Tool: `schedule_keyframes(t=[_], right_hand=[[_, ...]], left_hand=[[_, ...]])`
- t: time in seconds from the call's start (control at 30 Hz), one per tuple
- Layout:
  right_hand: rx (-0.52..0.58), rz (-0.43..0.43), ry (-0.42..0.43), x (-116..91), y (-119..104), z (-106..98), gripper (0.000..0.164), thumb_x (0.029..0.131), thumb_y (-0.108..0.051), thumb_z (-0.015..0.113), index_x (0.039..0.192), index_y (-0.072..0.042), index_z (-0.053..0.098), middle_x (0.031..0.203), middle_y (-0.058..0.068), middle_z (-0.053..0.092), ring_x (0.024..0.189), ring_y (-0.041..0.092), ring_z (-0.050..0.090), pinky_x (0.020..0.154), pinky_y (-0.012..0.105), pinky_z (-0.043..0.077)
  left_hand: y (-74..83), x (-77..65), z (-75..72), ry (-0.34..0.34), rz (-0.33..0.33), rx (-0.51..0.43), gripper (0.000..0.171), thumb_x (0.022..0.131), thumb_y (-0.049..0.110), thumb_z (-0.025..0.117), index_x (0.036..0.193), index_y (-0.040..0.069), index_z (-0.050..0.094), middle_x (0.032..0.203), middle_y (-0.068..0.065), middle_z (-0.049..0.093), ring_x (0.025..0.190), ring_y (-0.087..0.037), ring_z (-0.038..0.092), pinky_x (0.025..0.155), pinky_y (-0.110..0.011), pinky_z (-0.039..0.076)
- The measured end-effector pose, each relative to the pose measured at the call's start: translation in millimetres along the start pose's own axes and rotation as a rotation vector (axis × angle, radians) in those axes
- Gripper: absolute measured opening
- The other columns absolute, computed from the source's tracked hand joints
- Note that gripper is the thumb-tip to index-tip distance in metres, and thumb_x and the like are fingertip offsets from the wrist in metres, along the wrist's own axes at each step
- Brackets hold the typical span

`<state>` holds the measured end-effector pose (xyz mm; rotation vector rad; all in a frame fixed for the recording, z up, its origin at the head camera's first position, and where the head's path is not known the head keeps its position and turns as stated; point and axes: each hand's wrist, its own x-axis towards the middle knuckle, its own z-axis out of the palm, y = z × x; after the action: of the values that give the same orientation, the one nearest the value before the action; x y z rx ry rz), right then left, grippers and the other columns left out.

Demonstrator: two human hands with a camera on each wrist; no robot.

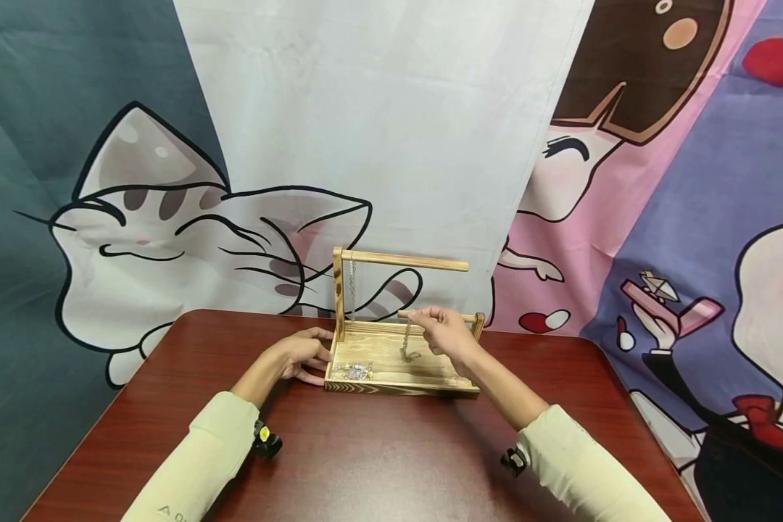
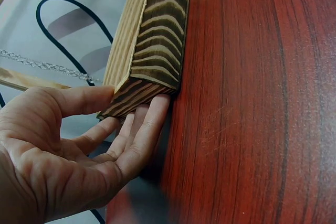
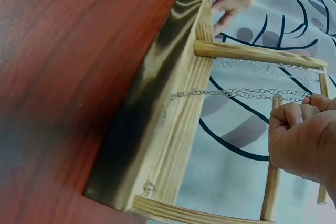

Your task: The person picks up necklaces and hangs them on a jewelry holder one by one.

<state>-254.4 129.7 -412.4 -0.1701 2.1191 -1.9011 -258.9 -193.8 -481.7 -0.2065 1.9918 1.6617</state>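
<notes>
A wooden jewelry stand (image 1: 401, 388) has a shallow tray base and two crossbars at different heights. My right hand (image 1: 445, 335) pinches a thin metal chain (image 3: 231, 93) beside the free end of the lower crossbar (image 3: 271, 187). The chain's other end trails down onto the tray floor. At the tray's left end, my left hand (image 2: 79, 150) holds the end wall, its thumb near the top edge and fingers lower down. Another silver chain (image 1: 352, 286) hangs from the upper crossbar (image 1: 407, 260), near its post. Small beaded jewelry (image 1: 355, 372) lies in the tray's front left corner.
The stand sits towards the back of a red-brown wooden table (image 1: 378, 449). Right behind it hangs a cartoon-printed cloth backdrop (image 1: 391, 145). Something small and shiny (image 3: 149, 188) lies at the tray's right end.
</notes>
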Motion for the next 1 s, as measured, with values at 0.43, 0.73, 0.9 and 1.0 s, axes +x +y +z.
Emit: schedule_keyframes(t=[0.43,0.73,0.9,1.0], right_hand=[[0.02,-0.035,0.024,0.8,-23.0,-14.1,0.025,0.113,-0.028,0.069,0.113,-0.003,0.07,0.058,-0.01,0.038,0.051,0.006,0.026,0.05,0.019,0.023],[0.033,-0.059,0.02,0.5,-36.2,-17.7,0.028,0.113,-0.027,0.067,0.087,-0.017,0.064,0.059,-0.011,0.034,0.051,0.006,0.025,0.05,0.02,0.023],[0.055,-0.072,0.023,0.5,-42.8,-19.4,0.042,0.113,-0.026,0.066,0.074,-0.019,0.049,0.058,-0.011,0.03,0.051,0.006,0.025,0.051,0.02,0.022],[0.057,-0.079,0.029,-1.0,-47.5,-20.4,0.045,0.112,-0.026,0.066,0.073,-0.019,0.046,0.057,-0.011,0.028,0.052,0.006,0.026,0.052,0.02,0.022]], left_hand=[[0.8,0.5,-0.1,-0.002,-0.005,-0.007,0.068,0.103,-0.003,0.062,0.166,0.005,0.037,0.124,-0.022,0.071,0.113,-0.032,0.072,0.085,-0.048,0.072],[1.7,-1.1,-0.3,-0.004,-0.008,-0.014,0.069,0.103,-0.003,0.063,0.166,0.005,0.037,0.125,-0.023,0.071,0.115,-0.032,0.072,0.086,-0.049,0.072],[1.5,-2.2,0.2,-0.005,-0.002,-0.008,0.07,0.103,-0.003,0.063,0.167,0.005,0.036,0.126,-0.024,0.071,0.115,-0.033,0.072,0.087,-0.05,0.072],[0.9,-1.6,0.4,-0.001,-0.001,-0.007,0.07,0.102,-0.003,0.063,0.166,0.005,0.037,0.124,-0.023,0.072,0.114,-0.033,0.072,0.086,-0.05,0.072]])
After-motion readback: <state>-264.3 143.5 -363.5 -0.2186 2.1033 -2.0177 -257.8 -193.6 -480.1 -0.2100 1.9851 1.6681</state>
